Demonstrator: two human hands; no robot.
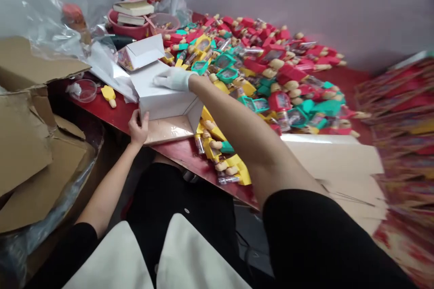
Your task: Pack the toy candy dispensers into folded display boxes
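Note:
A cardboard box (162,106), white inside, stands unfolded at the front edge of the red table. My bare left hand (138,127) grips its left edge, thumb on the near side. My right hand (173,79), in a white glove, lies on the white panel with its fingers stretched out. Behind it rises the box's printed end flap (144,52). Right beside the box spreads a heap of small red, green and yellow plastic toys (227,72) with beige knobs and clear tubes.
One yellow toy (109,95) lies left of the box, near a clear round lid (84,90). Flat cardboard pieces (339,162) are stacked at right, by blurred rows of packed goods (407,131). Large brown cartons (27,131) stand at left. A pink basin (130,30) holds books.

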